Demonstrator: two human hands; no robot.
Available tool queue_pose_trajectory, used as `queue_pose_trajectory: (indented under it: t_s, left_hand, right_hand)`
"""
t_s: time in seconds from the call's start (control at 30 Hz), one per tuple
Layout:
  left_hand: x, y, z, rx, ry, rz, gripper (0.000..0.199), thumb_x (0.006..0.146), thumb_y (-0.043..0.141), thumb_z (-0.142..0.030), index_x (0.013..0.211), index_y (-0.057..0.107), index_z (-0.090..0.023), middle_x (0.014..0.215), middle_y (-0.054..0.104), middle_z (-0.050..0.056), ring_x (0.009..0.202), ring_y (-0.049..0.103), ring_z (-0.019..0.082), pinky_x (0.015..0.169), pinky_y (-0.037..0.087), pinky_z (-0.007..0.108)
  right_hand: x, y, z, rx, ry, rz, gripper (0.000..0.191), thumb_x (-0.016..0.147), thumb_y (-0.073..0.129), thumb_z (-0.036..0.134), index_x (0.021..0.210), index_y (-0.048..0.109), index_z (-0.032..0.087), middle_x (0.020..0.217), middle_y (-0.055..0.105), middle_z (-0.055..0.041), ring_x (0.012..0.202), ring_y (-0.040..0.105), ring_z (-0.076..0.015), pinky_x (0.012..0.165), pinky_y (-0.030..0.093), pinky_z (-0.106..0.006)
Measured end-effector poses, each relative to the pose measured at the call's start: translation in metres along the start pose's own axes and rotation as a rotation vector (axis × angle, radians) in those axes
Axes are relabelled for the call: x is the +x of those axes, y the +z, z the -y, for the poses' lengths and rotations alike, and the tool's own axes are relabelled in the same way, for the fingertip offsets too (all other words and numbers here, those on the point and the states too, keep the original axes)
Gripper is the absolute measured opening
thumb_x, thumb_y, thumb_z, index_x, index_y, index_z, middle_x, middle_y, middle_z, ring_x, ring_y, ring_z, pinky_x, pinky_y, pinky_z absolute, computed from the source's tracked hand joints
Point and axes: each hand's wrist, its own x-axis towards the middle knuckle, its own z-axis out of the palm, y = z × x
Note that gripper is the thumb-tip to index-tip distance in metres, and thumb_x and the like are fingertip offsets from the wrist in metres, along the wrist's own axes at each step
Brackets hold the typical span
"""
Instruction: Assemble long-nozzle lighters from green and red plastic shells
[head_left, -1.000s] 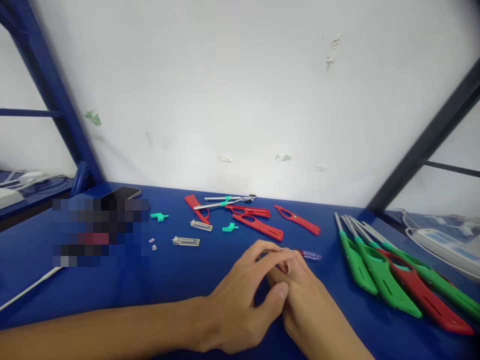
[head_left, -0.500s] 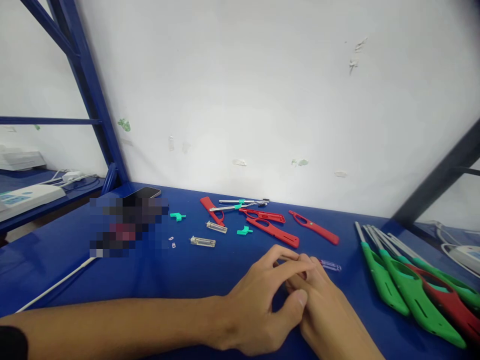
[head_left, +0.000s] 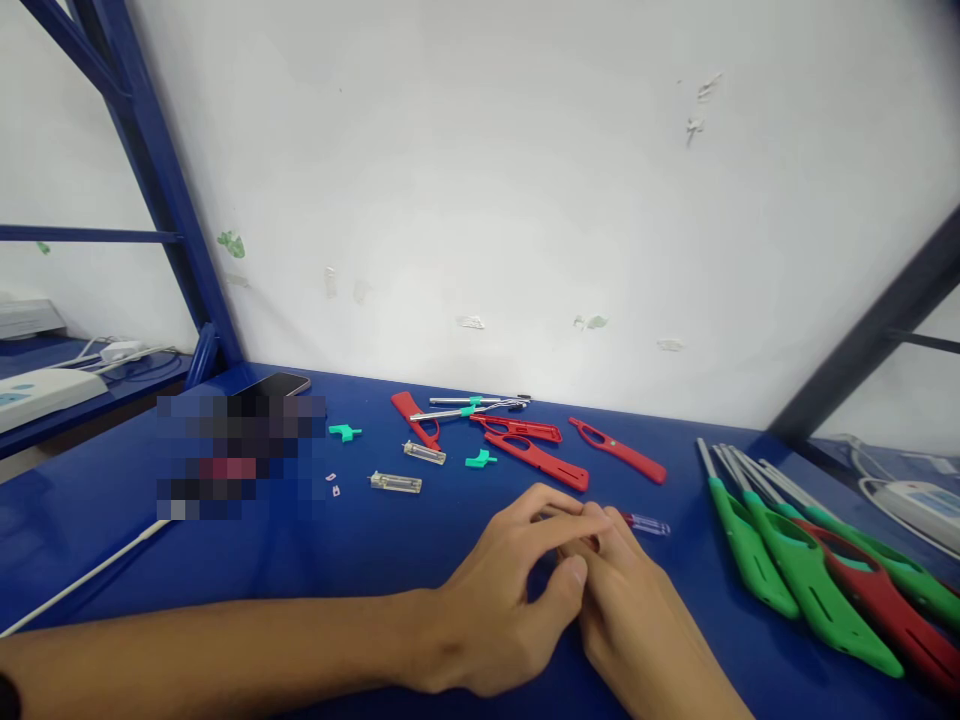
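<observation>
My left hand point(head_left: 517, 590) lies over my right hand point(head_left: 630, 600) near the front of the blue table. The left fingers stretch loosely across the right ones, with the thumb apart. The right fingers reach in under them and are partly hidden; I see no object in either hand. Just beyond the right knuckles lies a screwdriver point(head_left: 646, 524) with a clear purple handle, its other end hidden behind the hands. Farther back are red lighter casing halves point(head_left: 536, 460), another red half point(head_left: 619, 452), green triggers point(head_left: 480, 459) and clear fuel tanks point(head_left: 396, 483).
Several green long-necked lighters point(head_left: 817, 580) and a red one point(head_left: 877, 590) lie at the right. Metal lighter tubes point(head_left: 450, 412) are at the back. A phone point(head_left: 281, 385) lies at the left beside a blurred patch, with a white cable point(head_left: 90, 575). Blue frame posts flank the white wall.
The whole view has shifted slightly, so everything sits a little farther left. My hands keep the same overlapped pose, and the parts on the table have not moved.
</observation>
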Motion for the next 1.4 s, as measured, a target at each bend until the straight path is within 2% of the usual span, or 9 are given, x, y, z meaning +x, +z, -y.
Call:
queue_pose_trajectory:
  t_s: [0.2,0.33,0.43,0.57,0.67,0.77,1.0,1.2,1.4]
  left_hand:
    - [0.001,-0.001,0.000,-0.010,-0.007,-0.003,0.048,0.104,0.056,-0.021,0.147,0.076,-0.015,0.142,0.073,0.020,0.134,0.073,0.031,0.119,0.059,0.050]
    - [0.000,0.000,0.000,-0.013,-0.007,-0.008,0.047,0.103,0.056,-0.021,0.145,0.077,-0.014,0.141,0.073,0.021,0.134,0.072,0.032,0.120,0.057,0.051]
    - [0.001,0.000,-0.001,-0.017,-0.008,-0.010,0.046,0.103,0.057,-0.020,0.145,0.076,-0.017,0.139,0.073,0.018,0.133,0.072,0.030,0.119,0.057,0.050]
    - [0.001,-0.001,-0.002,-0.022,-0.021,-0.015,0.041,0.102,0.057,-0.018,0.138,0.077,-0.020,0.134,0.072,0.014,0.129,0.071,0.028,0.117,0.056,0.048]
    - [0.001,-0.001,-0.003,-0.029,-0.035,-0.017,0.036,0.100,0.058,-0.017,0.130,0.077,-0.020,0.130,0.071,0.012,0.124,0.071,0.026,0.113,0.056,0.044]
    - [0.002,0.000,-0.002,-0.040,-0.052,-0.009,0.041,0.102,0.057,-0.018,0.138,0.074,-0.022,0.134,0.072,0.012,0.126,0.070,0.027,0.116,0.054,0.045]
    - [0.005,-0.002,0.000,-0.061,-0.070,-0.024,0.038,0.103,0.054,-0.018,0.131,0.080,-0.023,0.131,0.075,0.012,0.122,0.074,0.027,0.113,0.056,0.043]
    - [0.004,-0.001,-0.001,-0.065,-0.082,-0.033,0.034,0.105,0.055,-0.021,0.128,0.080,-0.023,0.132,0.076,0.012,0.124,0.075,0.027,0.113,0.057,0.042]
    - [0.006,-0.003,0.000,-0.024,-0.070,-0.041,0.026,0.104,0.050,-0.020,0.110,0.075,-0.023,0.125,0.075,0.008,0.117,0.075,0.023,0.108,0.058,0.038]
  right_hand:
    - [0.003,-0.005,0.002,-0.021,-0.014,-0.005,0.053,0.095,0.051,0.002,0.132,0.080,0.027,0.123,0.079,-0.0132,0.112,0.076,-0.0323,0.087,0.071,-0.046]
    - [0.006,-0.005,0.003,-0.018,-0.041,-0.037,0.054,0.095,0.047,0.001,0.130,0.079,0.024,0.121,0.080,-0.0146,0.108,0.078,-0.0312,0.080,0.071,-0.042]
    - [0.009,-0.005,0.005,-0.011,-0.067,-0.067,0.054,0.093,0.043,-0.001,0.127,0.078,0.021,0.116,0.082,-0.0159,0.099,0.081,-0.0295,0.073,0.071,-0.038]
    - [0.012,-0.007,0.007,0.006,-0.078,-0.088,0.048,0.093,0.042,-0.001,0.121,0.077,0.016,0.110,0.083,-0.0172,0.094,0.083,-0.0277,0.072,0.072,-0.037]
    - [0.014,-0.010,0.007,0.015,-0.074,-0.081,0.044,0.090,0.043,-0.001,0.111,0.076,0.019,0.099,0.080,-0.0130,0.087,0.082,-0.0267,0.067,0.070,-0.035]
    - [0.014,-0.010,0.007,0.020,-0.061,-0.078,0.041,0.090,0.044,0.001,0.108,0.075,0.021,0.098,0.079,-0.0120,0.081,0.082,-0.0258,0.061,0.068,-0.034]
    - [0.011,-0.002,0.006,0.012,-0.075,-0.098,0.042,0.093,0.042,0.002,0.107,0.078,0.019,0.104,0.082,-0.0176,0.091,0.084,-0.0320,0.067,0.072,-0.041]
    - [0.011,-0.003,0.001,0.011,-0.099,-0.077,0.040,0.092,0.046,0.002,0.107,0.080,0.019,0.104,0.082,-0.0176,0.089,0.083,-0.0312,0.067,0.071,-0.039]
    - [0.010,0.000,0.005,0.031,-0.060,-0.061,0.039,0.092,0.045,0.002,0.105,0.077,0.021,0.107,0.079,-0.0174,0.094,0.081,-0.0334,0.067,0.069,-0.043]
